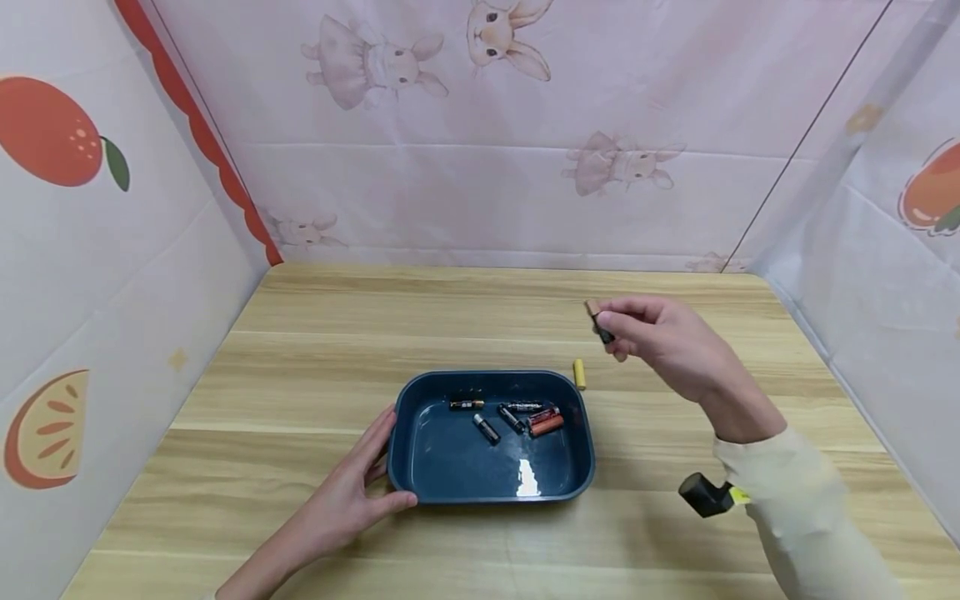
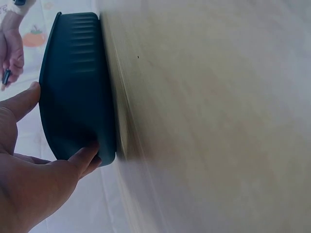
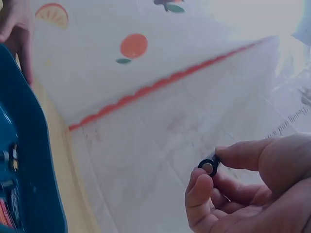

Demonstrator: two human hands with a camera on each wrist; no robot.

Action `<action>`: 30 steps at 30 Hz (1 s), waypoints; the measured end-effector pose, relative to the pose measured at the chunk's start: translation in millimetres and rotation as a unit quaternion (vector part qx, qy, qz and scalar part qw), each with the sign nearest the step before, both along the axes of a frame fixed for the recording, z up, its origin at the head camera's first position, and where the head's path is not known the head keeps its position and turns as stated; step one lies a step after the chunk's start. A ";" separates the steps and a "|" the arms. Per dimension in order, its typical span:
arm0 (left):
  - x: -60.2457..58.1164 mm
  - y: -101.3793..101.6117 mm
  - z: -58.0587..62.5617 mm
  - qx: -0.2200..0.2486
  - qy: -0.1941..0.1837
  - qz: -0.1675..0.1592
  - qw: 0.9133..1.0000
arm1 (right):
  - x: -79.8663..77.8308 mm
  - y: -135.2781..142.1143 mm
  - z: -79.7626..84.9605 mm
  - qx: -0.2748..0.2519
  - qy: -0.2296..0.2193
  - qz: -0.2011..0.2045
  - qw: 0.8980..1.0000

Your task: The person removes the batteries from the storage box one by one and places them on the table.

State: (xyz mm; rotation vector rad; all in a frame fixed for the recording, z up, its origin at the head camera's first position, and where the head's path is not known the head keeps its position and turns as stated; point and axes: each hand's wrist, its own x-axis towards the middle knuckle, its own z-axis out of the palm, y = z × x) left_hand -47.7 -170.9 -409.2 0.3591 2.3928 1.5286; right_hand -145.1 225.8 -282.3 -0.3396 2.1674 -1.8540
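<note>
A dark blue plastic basin (image 1: 491, 497) stands on the table with several small batteries lying in it, among them an orange-red one (image 1: 546, 426) and a black one (image 1: 486, 429). My left hand (image 1: 352, 487) holds the basin's near left corner, thumb at the front and fingers along the left side. Held up beyond the basin's right side, my right hand (image 1: 660, 337) pinches a black battery with a copper-coloured end (image 1: 602, 327) between thumb and fingers. In the right wrist view the round end of that battery (image 3: 207, 168) faces the camera.
A yellow battery (image 1: 580, 374) lies on the wooden table (image 1: 315, 333) just outside the basin's far right corner. Cloth walls (image 1: 480, 200) printed with rabbits and fruit enclose the table at the back and sides. A black device (image 1: 705, 494) is fixed at the right sleeve.
</note>
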 end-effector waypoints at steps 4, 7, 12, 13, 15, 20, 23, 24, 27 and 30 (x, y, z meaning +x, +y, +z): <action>0.0 -0.4 -0.5 0.008 0.004 -0.001 1.000 | -2.0 13.5 -7.0 -0.019 -0.014 -0.027 0.999; -0.1 -0.4 -1.8 0.008 0.006 -0.001 1.000 | -4.2 20.6 -17.1 -0.018 -0.031 -0.037 0.999; -0.2 0.0 -2.9 0.003 -0.005 0.006 1.000 | -12.5 31.0 -40.0 -0.001 -0.047 -0.053 0.997; -0.2 0.1 -2.7 0.003 -0.008 0.007 1.000 | -14.4 32.7 -45.0 0.005 -0.050 -0.056 0.997; -0.1 0.2 -2.5 0.003 -0.009 0.007 1.000 | -18.2 35.5 -55.2 0.020 -0.055 -0.062 0.996; 0.1 0.8 -2.7 0.006 -0.009 0.006 1.000 | -25.7 38.2 -79.5 0.056 -0.073 -0.081 0.992; -0.1 1.1 -2.5 0.002 -0.011 0.008 1.000 | -28.8 38.1 -91.1 0.073 -0.079 -0.086 0.990; -0.2 1.3 -2.4 0.001 -0.013 0.009 1.000 | -29.6 37.8 -94.5 0.080 -0.078 -0.087 0.990; -0.3 1.7 -2.1 -0.001 -0.017 0.010 1.000 | -32.4 36.1 -103.4 0.099 -0.080 -0.089 0.988; -0.3 1.8 -2.3 -0.003 -0.017 0.008 1.000 | -34.4 33.1 -111.0 0.112 -0.084 -0.097 0.985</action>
